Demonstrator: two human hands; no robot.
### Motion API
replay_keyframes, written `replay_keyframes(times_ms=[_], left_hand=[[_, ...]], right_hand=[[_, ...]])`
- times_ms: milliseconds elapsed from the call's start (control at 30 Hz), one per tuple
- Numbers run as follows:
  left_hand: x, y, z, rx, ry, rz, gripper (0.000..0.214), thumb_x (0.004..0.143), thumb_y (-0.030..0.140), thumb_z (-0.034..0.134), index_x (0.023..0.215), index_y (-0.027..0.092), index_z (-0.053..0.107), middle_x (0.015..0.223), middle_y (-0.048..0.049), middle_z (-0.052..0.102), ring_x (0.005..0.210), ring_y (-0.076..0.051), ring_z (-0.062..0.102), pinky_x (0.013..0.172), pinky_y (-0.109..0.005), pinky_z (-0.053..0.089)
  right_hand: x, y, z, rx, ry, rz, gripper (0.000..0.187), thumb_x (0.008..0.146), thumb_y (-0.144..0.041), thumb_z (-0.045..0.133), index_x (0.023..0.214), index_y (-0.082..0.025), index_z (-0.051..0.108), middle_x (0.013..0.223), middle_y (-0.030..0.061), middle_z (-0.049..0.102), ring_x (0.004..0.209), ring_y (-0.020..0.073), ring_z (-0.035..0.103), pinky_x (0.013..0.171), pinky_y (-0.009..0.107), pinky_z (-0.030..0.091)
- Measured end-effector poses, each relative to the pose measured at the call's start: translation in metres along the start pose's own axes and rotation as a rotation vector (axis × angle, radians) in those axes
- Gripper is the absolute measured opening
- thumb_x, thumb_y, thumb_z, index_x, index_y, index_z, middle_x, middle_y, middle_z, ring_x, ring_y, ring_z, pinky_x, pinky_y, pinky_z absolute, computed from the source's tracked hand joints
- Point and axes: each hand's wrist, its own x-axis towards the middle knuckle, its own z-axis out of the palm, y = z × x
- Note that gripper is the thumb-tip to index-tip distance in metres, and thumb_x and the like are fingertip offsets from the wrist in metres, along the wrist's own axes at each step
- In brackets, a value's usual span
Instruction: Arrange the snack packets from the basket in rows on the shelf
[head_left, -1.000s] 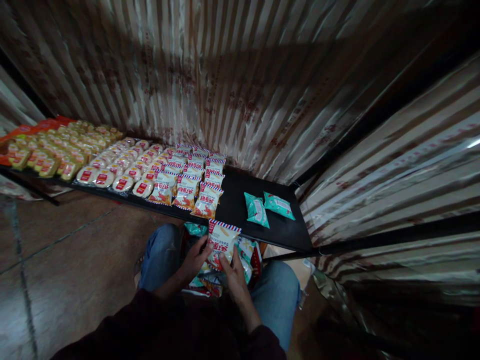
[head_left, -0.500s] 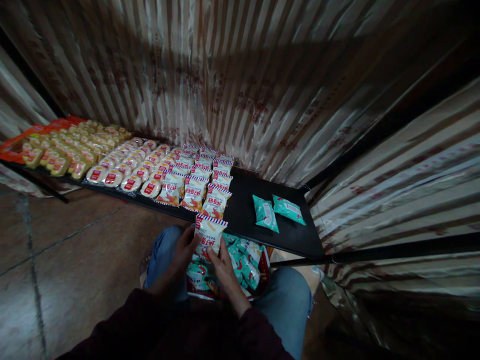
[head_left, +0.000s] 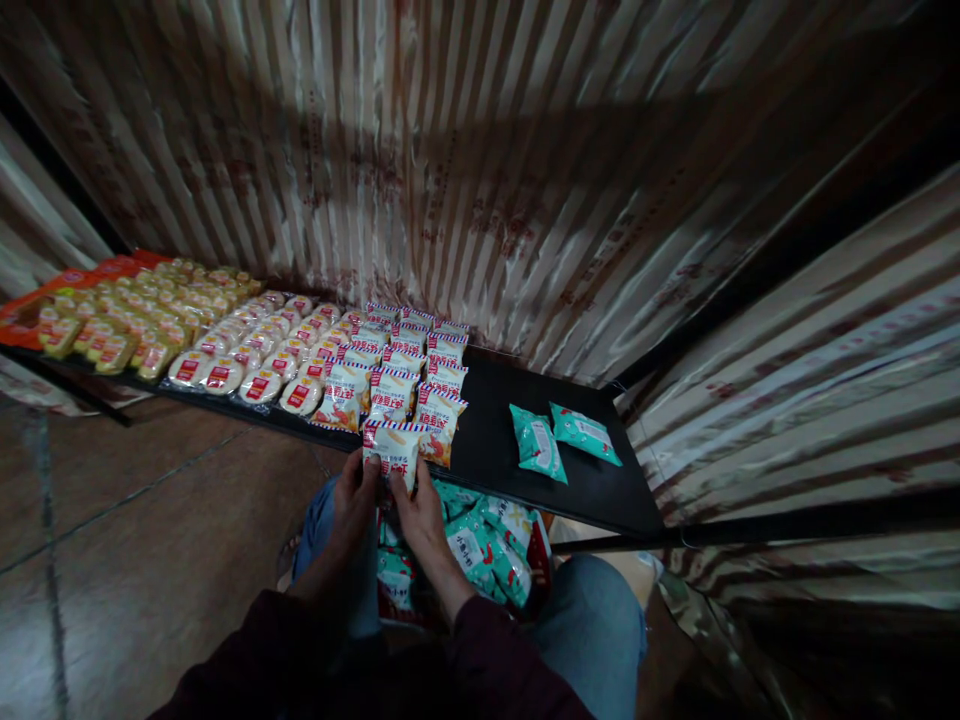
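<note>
Head camera: 1, head-worn, facing forward and down
Left hand (head_left: 351, 505), right hand (head_left: 420, 515): near, low in view
Black shelf (head_left: 484, 430): beyond, seen from above
Striped curtain (head_left: 420, 150): farthest

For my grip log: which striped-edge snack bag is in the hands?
The frontmost bag, held between left hand and right hand; the others are on the shelf.

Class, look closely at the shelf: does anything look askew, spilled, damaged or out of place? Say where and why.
Two green bags lie askew towards the right end of the black shelf, at differing angles, unlike the neat rows of striped-edged packets to their left. No spill or damage is visible.
</note>
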Motion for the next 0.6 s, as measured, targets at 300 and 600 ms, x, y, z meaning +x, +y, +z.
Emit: replay_keyframes(times_ms=[300, 600], left_hand=[[0.027, -0.014, -0.004, 0.057, 0.078, 0.107, 0.05, 0.082, 0.053, 0.05, 0.117, 0.018, 0.053, 0.114, -0.008, 0.063, 0.106, -0.022, 0.058, 0.09, -0.033, 0.047], [0.041, -0.014, -0.004, 0.237, 0.12, 0.183, 0.051, 0.085, 0.053, 0.046, 0.117, 0.014, 0.054, 0.109, -0.0111, 0.063, 0.103, -0.024, 0.058, 0.089, -0.036, 0.046]], right_hand=[[0.022, -0.002, 0.01, -0.346, 0.083, -0.252, 0.049, 0.086, -0.047, 0.05, 0.125, -0.017, 0.051, 0.119, 0.0132, 0.061, 0.112, 0.026, 0.056, 0.095, 0.041, 0.045], [0.031, -0.007, 0.004, -0.616, 0.172, -0.441, 0.049, 0.087, -0.046, 0.05, 0.126, -0.018, 0.052, 0.14, 0.0142, 0.042, 0.132, 0.0306, 0.031, 0.106, 0.051, 0.028]])
